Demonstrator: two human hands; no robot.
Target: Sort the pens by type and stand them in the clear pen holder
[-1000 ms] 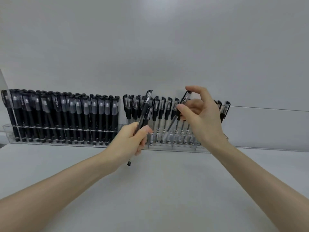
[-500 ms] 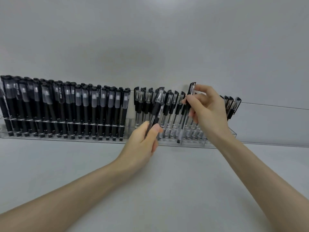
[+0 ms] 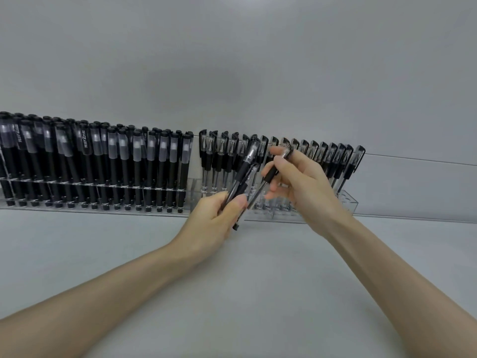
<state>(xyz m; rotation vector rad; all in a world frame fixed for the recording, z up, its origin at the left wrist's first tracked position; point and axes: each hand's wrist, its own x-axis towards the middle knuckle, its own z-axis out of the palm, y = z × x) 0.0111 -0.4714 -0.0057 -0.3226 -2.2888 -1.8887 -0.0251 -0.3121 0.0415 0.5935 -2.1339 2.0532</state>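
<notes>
1. Plainly, my left hand [image 3: 216,218] had its grip closed round two pens [image 3: 246,164], held tilted at mid-frame in front of the holder, their tips low near the table [image 3: 258,293].
2. My right hand [image 3: 304,184] pinched a single pen [image 3: 269,175] between thumb and fingers. It slanted down-left toward the clear pen holder [image 3: 349,201] and, as far as I could tell, was not yet seated.
3. That holder ran along the wall from the left edge to right of centre. Matte black pens [image 3: 108,161] filled its left stretch, clear-barrelled pens [image 3: 338,161] stood in the right, and a narrow gap separated them.
4. I judged the slant to be the main risk: coming in at that angle, the tip could miss its hole and nudge the closely packed, leaning neighbours.
5. A second worry was the pair in the left grip. One could slip free while I attended to the right, and on so smooth a top it would likely roll.
6. Mis-sorting was possible too, since every pen was dark and the types looked alike.
7. The table was pale grey and matte. The wall [image 3: 232,60] behind was plain grey, with a thin horizontal seam at the right of the frame.
</notes>
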